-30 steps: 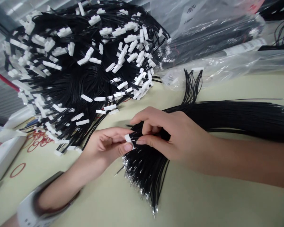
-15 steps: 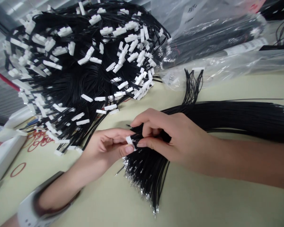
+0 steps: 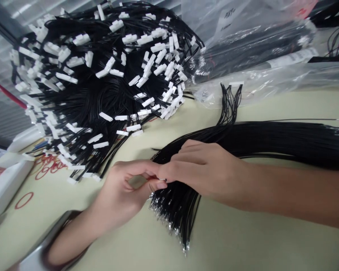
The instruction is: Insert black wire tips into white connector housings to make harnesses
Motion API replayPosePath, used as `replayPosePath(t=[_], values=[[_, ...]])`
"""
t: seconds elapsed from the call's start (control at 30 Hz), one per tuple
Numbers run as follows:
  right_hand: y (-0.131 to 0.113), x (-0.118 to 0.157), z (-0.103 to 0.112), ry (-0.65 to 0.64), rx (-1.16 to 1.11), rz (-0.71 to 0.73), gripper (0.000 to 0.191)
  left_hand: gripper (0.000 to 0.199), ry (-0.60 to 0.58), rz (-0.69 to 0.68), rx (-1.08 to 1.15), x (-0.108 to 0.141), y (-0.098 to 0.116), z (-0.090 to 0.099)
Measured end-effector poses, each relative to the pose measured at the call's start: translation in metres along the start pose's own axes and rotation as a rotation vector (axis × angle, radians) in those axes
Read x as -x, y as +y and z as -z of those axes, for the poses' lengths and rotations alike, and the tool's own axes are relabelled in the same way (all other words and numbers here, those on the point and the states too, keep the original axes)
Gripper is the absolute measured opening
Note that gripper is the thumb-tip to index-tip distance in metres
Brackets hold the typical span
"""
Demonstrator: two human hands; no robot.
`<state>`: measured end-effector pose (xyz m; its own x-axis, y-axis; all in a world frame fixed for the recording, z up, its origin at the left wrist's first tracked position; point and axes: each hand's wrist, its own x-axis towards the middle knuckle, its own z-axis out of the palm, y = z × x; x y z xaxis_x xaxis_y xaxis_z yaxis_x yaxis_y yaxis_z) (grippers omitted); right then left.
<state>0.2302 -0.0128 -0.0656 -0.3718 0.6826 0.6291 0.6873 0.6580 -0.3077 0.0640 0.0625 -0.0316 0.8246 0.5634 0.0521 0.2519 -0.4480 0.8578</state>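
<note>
White connector (image 3: 162,179) shows only as a pale sliver at the meeting fingertips, low over the near end of the black wire bundle (image 3: 271,139). Half a second ago its side was in plain sight, with dark wires running from it toward the right hand (image 3: 206,169). Since then that hand has rolled over and closed in, its back turned up and its fingers reaching the left fingertips. The left hand (image 3: 118,195) has hardly shifted: its grip is clamped on the connector between thumb and finger. Whether the right grip is pinching a wire, the connector or nothing, I cannot tell, since the knuckles cover it. My reading is that the work has gone from sorting wires behind the connector to close handling right at it.

Around the hands, little differs: the fanned metal wire tips (image 3: 169,226) hang just below, the heap of wired connectors (image 3: 101,90) lies beyond the left hand, and the worktop (image 3: 248,241) carries it all.
</note>
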Motion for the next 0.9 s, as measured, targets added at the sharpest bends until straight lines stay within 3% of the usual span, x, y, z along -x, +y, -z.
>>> replayPosePath(t=[0.17,0.3,0.37,0.43,0.53,0.7,0.9], values=[[0.003,-0.005,0.006,-0.061,0.054,-0.038,0.025,0.022,-0.016,0.049,0.089,-0.005,-0.002,0.002],[0.004,-0.011,0.019,-0.086,0.251,-0.116,0.023,0.02,0.058,0.167,0.209,-0.01,-0.011,0.008],[0.0,-0.013,0.022,-0.111,0.356,-0.034,0.02,0.014,0.062,0.204,0.28,-0.012,-0.016,0.011],[-0.005,-0.011,0.023,-0.265,0.398,0.052,0.019,0.012,0.06,0.208,0.35,-0.012,-0.021,0.013],[-0.011,-0.008,0.02,-0.463,0.424,0.062,0.03,0.013,0.054,0.203,0.432,-0.012,-0.022,0.014],[-0.011,-0.005,0.024,-0.44,0.42,0.121,0.032,0.013,0.068,0.213,0.46,-0.011,-0.022,0.015],[-0.005,-0.009,0.025,-0.296,-0.004,-0.275,0.016,0.01,0.048,0.198,0.436,-0.011,-0.025,0.016]])
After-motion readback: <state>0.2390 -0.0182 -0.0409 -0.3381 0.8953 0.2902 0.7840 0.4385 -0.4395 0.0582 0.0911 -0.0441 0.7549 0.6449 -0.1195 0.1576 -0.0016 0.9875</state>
